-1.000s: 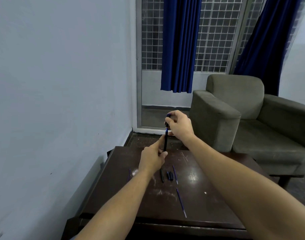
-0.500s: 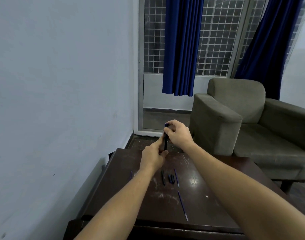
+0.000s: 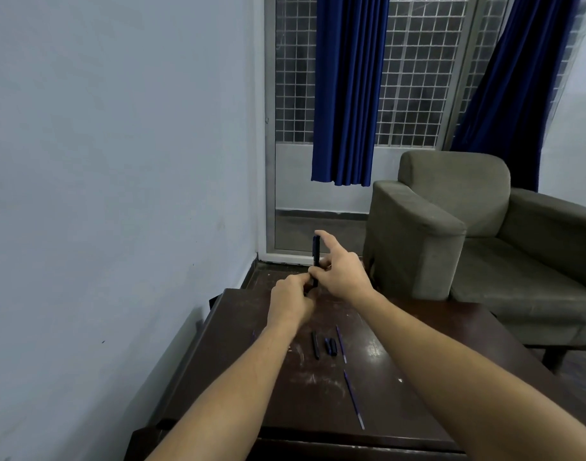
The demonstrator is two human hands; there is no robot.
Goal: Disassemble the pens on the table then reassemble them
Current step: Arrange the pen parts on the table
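A dark pen (image 3: 316, 252) stands upright above the far edge of the dark wooden table (image 3: 418, 410). My left hand (image 3: 290, 302) grips its lower end. My right hand (image 3: 341, 272) pinches the pen's middle, with the index finger stretched up along its top. On the table lie a dark pen barrel (image 3: 315, 345), two short dark caps (image 3: 331, 346), a thin blue refill (image 3: 341, 343) beside them and a second blue refill (image 3: 353, 399) nearer to me.
A pale wall runs along the table's left side. A grey-green armchair (image 3: 467, 234) stands to the right behind the table. Blue curtains (image 3: 346, 91) hang over a barred window and glass door at the back.
The pen's two halves have come together, so the blue refill no longer shows. My right hand slid down from the pen's top and its index finger straightened.
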